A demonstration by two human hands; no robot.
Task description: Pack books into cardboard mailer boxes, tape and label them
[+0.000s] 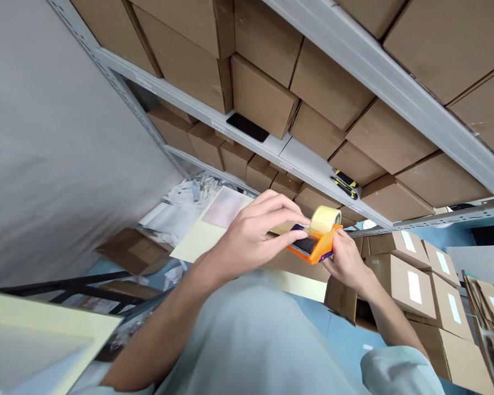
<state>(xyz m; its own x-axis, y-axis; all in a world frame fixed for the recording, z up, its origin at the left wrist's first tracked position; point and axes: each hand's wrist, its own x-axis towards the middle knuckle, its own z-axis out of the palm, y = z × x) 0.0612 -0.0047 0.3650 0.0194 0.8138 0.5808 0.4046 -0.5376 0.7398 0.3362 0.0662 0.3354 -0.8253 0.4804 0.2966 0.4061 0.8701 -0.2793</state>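
While I look down over my pale blue-green clothing, one pale-yellow-edged panel [101,329] fills the lower left corner, below a grey wall [66,148]. Next, one open brown carton [134,249] sits low down beside a heap of white scraps [197,192], too many to count. One pale yellow sheet [197,236] stretches behind my arm. Above it, one flat black slab [247,127] lies on a metal shelf [307,156], among well over a dozen brown cartons.

At the centre, my left hand [267,225] is partly open, its fingers loosely bent and thumb set apart. The thumb and fingertips reach the left end of one orange tape dispenser [315,244]; I cannot tell whether they pinch the tape's end. The dispenser has purple parts, a black roller and one yellowish tape roll [326,218] on top. Just right of it, my right hand [348,260] is closed around its handle end.

Above that hand, two yellow-and-black utility knives [344,188] lie side by side on the shelf. Farther right, four cartons with white labels [414,285] are stacked, near some flattened cardboard [489,302].
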